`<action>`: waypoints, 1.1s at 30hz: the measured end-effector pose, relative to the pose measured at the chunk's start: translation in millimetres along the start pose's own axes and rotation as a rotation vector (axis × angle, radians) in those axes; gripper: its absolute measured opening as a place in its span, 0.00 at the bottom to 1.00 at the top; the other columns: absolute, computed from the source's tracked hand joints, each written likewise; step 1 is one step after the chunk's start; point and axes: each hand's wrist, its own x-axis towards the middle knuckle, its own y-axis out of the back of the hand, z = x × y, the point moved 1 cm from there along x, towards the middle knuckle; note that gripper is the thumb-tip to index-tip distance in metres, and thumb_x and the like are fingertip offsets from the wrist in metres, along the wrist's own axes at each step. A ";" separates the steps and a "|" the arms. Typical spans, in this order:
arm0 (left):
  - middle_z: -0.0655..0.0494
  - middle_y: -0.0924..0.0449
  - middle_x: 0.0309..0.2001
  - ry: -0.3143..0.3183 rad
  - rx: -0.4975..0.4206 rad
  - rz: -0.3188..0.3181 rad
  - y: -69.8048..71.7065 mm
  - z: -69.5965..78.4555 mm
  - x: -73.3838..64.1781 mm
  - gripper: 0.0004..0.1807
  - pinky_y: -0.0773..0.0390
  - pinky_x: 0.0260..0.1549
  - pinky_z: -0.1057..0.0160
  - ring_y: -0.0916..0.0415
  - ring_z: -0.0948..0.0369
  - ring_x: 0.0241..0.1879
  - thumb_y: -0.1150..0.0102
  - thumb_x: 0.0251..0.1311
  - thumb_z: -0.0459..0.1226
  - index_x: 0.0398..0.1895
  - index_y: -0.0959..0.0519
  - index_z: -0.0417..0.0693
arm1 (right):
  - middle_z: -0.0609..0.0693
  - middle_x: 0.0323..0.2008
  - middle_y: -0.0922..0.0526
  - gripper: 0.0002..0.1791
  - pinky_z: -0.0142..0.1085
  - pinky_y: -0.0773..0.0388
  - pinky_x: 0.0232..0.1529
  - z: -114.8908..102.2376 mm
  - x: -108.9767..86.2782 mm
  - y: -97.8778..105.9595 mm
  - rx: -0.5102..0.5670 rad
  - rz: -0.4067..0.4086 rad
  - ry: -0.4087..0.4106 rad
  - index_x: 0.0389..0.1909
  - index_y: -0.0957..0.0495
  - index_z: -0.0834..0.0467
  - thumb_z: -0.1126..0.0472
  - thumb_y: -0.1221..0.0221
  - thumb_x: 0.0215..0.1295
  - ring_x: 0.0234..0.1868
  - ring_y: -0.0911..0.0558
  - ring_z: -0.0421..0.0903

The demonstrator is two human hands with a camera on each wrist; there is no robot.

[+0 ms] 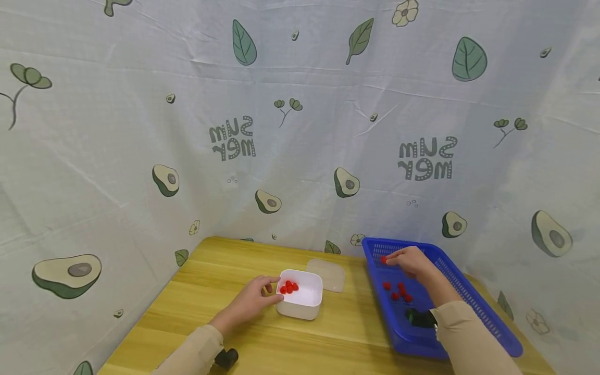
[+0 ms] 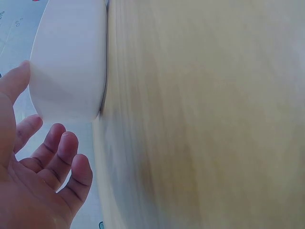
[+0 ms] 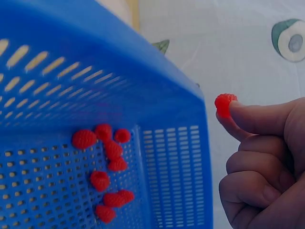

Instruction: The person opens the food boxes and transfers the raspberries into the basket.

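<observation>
My right hand (image 1: 409,261) pinches a red raspberry (image 3: 225,104) between thumb and index finger, the other fingers curled in. It is over the far part of a blue plastic basket (image 1: 394,333), where several more raspberries (image 3: 113,150) lie on the perforated bottom. My left hand (image 1: 253,298) is at the left side of a small white box (image 1: 309,297). Its thumb and index fingertips touch the box, while the other fingers are loosely bent and hold nothing, as the left wrist view shows. Several raspberries (image 1: 288,287) lie inside the box at its left end.
A translucent lid (image 1: 328,274) lies flat on the wooden table (image 1: 262,349), just behind and right of the white box. A pale curtain (image 1: 300,156) printed with avocados and leaves hangs along the table's back and sides. The basket's raised walls surround its raspberries.
</observation>
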 end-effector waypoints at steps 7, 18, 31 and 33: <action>0.54 0.27 0.41 -0.006 0.012 0.005 0.0 1.0 -0.1 0.31 0.28 0.34 0.64 0.31 0.58 0.38 0.34 0.64 0.49 0.66 0.25 0.44 | 0.42 0.11 0.42 0.19 0.32 0.42 0.17 17.4 3.5 7.2 0.002 0.007 -0.009 0.52 0.21 0.76 0.65 0.39 0.66 0.12 0.45 0.37; 0.56 0.27 0.41 -0.011 0.024 0.008 -0.9 -0.8 1.3 0.32 0.28 0.34 0.65 0.31 0.59 0.37 0.34 0.64 0.51 0.66 0.25 0.45 | 0.41 0.10 0.44 0.19 0.32 0.43 0.17 36.6 0.2 12.6 -0.004 -0.001 -0.044 0.51 0.21 0.78 0.66 0.40 0.65 0.12 0.45 0.38; 0.55 0.27 0.41 0.007 0.024 0.001 -0.9 1.3 0.7 0.32 0.28 0.34 0.65 0.31 0.59 0.38 0.34 0.64 0.51 0.66 0.25 0.45 | 0.40 0.08 0.45 0.18 0.32 0.44 0.15 43.0 0.0 14.9 -0.013 -0.015 -0.043 0.40 0.18 0.75 0.60 0.38 0.64 0.12 0.47 0.37; 0.55 0.27 0.42 0.011 0.021 0.001 -0.5 1.5 0.5 0.32 0.28 0.34 0.65 0.30 0.59 0.38 0.35 0.64 0.52 0.66 0.25 0.45 | 0.40 0.08 0.46 0.21 0.32 0.44 0.15 37.4 -0.6 11.8 -0.024 -0.022 -0.008 0.46 0.19 0.77 0.60 0.38 0.64 0.12 0.47 0.37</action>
